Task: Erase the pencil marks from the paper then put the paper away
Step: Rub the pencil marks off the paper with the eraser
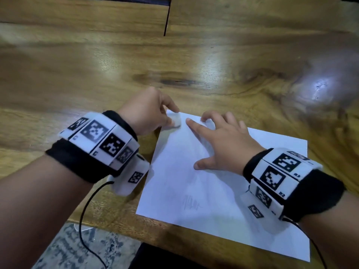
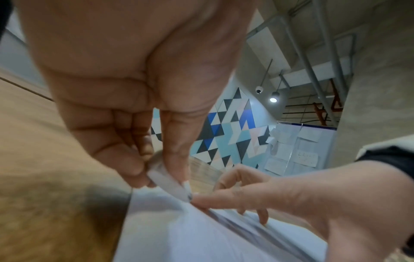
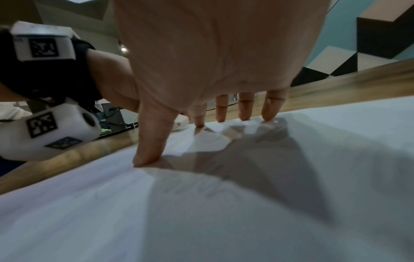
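A white sheet of paper (image 1: pixel 219 191) lies on the wooden table (image 1: pixel 97 74), with a faint pencil scribble (image 1: pixel 191 204) near its front middle. My left hand (image 1: pixel 151 113) pinches a small white eraser (image 1: pixel 175 121) at the sheet's far left corner; in the left wrist view the eraser (image 2: pixel 167 182) sits between thumb and fingers, its dark tip touching the paper (image 2: pixel 201 234). My right hand (image 1: pixel 223 140) is spread on the upper part of the sheet, straight fingers (image 3: pixel 244 108) and thumb pressing the paper (image 3: pixel 201 212) down.
The table's near edge runs just below the sheet, with patterned floor (image 1: pixel 81 247) beyond it. A black cable (image 1: pixel 85 210) hangs from my left wristband. A seam between table boards (image 1: pixel 167 18) lies at the far side. A patterned wall (image 2: pixel 226 134) stands behind.
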